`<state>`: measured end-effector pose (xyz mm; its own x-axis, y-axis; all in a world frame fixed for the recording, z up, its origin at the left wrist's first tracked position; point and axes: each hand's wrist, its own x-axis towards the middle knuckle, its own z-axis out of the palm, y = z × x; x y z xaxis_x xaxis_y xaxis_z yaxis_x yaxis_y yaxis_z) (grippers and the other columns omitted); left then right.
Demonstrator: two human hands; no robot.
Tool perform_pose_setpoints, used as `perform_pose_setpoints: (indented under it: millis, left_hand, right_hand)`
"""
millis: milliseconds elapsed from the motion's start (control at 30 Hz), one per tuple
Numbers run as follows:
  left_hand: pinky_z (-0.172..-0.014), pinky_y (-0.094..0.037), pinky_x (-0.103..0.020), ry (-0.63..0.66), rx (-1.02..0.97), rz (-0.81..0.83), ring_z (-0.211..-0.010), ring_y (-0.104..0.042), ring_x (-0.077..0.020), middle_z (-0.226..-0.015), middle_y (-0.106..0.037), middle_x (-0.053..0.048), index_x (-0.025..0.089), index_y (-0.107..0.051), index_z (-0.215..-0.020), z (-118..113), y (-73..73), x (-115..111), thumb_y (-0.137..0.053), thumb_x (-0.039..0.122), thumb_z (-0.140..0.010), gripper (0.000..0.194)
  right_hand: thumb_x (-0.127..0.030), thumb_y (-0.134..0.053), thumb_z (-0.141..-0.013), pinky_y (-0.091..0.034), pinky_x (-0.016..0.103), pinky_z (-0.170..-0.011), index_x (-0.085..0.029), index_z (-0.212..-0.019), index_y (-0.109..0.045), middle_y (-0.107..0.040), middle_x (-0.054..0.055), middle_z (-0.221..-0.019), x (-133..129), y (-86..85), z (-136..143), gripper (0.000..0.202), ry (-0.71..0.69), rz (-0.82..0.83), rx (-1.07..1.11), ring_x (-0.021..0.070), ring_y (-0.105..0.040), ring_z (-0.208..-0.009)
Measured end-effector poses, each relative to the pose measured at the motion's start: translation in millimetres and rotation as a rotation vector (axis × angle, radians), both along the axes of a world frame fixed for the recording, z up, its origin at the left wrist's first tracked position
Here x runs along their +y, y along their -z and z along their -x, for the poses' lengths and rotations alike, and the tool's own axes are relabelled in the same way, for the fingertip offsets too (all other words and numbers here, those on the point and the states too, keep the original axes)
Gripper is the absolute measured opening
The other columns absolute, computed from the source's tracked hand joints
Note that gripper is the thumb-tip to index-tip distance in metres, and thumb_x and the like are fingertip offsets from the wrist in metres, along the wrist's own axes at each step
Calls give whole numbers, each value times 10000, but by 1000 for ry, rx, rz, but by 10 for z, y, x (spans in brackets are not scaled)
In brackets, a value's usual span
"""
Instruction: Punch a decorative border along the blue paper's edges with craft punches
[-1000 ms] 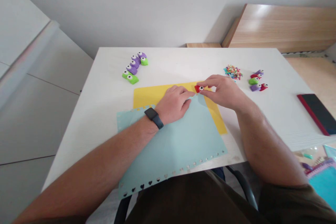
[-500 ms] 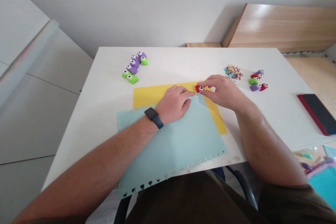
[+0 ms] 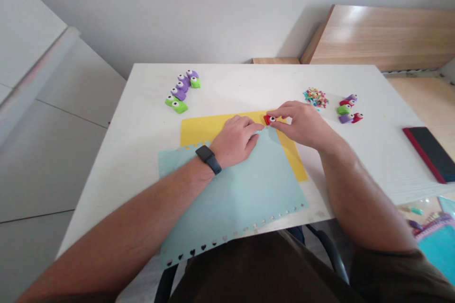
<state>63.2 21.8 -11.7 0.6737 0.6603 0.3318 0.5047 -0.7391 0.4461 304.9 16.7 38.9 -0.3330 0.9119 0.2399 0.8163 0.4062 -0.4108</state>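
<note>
Right hand [image 3: 300, 123] had the red punch [image 3: 268, 120] pinched between thumb and fingers, at the blue sheet [image 3: 249, 194]'s far right corner. Left hand [image 3: 236, 139] lay palm-down on that sheet, fingers close together, index tip just beside the punch, thumb apart. Yellow sheet [image 3: 201, 129] ran under the left fingers. Confetti pile [image 3: 315, 98] sat just past the right knuckles; more punches [image 3: 343, 110] right of it.

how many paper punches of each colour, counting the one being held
Purple paper punches: 6
Green paper punches: 4
Red paper punches: 3, one of them held in the right hand
Total: 13
</note>
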Motion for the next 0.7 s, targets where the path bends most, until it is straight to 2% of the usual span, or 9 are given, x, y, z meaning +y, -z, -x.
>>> perform_pose_setpoints:
  millis: [700]
  left_hand:
    - [-1012,-477,-489,-8,-3,5,-1081,-599,-280,-1134,-687,-110,230,-711,-1311,1,7,-6,-489,269,-1059,338]
  right_hand:
    - [-294,-713,-938,-548,369,-819,-260,-1114,-856,-822,62,-1012,-30,-62,1,228,65,39,13,230,-735,-873]
